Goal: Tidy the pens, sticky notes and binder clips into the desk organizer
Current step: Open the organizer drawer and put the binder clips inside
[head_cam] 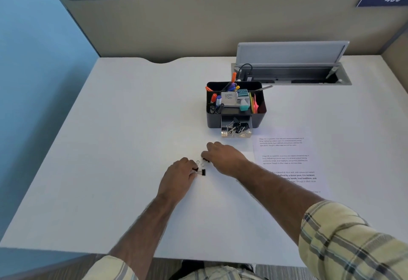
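Binder clips (pixel 203 172): loose on the white desk (pixel 110 147), centre of frame, between both hands.
Left hand (pixel 177 177): fingertips curled, pinching one black clip.
Right hand (pixel 224 158): fingers bent down, pinching another clip.
Organizer (pixel 213 119): upper right of centre, clear drawer (pixel 236 135) pulled out, holding more clips.

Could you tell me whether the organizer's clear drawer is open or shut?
Open: the clear plastic drawer juts from the black desk organizer, binder clips visible inside.
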The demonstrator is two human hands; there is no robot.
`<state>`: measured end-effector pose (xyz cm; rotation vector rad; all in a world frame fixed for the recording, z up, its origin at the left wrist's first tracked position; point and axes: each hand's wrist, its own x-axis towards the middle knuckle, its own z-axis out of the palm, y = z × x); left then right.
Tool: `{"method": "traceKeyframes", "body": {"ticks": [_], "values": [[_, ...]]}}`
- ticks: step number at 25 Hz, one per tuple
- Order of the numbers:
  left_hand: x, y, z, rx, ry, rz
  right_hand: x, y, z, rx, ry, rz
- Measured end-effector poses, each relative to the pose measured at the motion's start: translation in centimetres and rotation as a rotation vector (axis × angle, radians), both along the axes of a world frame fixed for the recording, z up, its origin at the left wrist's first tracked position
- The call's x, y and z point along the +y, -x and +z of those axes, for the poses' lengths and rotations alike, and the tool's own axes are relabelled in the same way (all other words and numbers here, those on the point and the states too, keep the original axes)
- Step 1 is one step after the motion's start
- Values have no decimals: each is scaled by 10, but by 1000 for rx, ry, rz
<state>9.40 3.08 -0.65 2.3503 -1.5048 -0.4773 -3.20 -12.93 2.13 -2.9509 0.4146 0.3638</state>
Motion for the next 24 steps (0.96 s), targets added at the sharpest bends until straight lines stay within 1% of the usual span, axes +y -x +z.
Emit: {"method": "traceKeyframes", "body": {"ticks": [3, 6, 8, 10, 14, 16, 20, 21, 24], "values": [[-2, 2, 2, 36, -9, 27, -4, 12, -2, 1, -37, -83], [-3, 7, 2, 72, -10, 107, -6, 23, -1, -18, -110, -216], [-8, 11, 1, 58, -32, 157, -2, 28, 4, -43, -144, -282], [-16, 14, 3, 37, -74, 189, 3, 30, 15, -112, -147, -316], [-25, 17, 8, 47, -111, 224, -12, 28, 51, -294, -74, -342], [-25, 17, 8, 81, -105, 234, -35, 26, 65, -307, -19, -376], [-22, 16, 9, 118, -105, 243, -68, 23, 68, -243, 82, -389], [-21, 15, 9, 119, -106, 244, -71, 25, 68, -253, 94, -396], [-19, 11, 9, 121, -131, 224, -65, 30, 69, -410, 55, -476]]}}
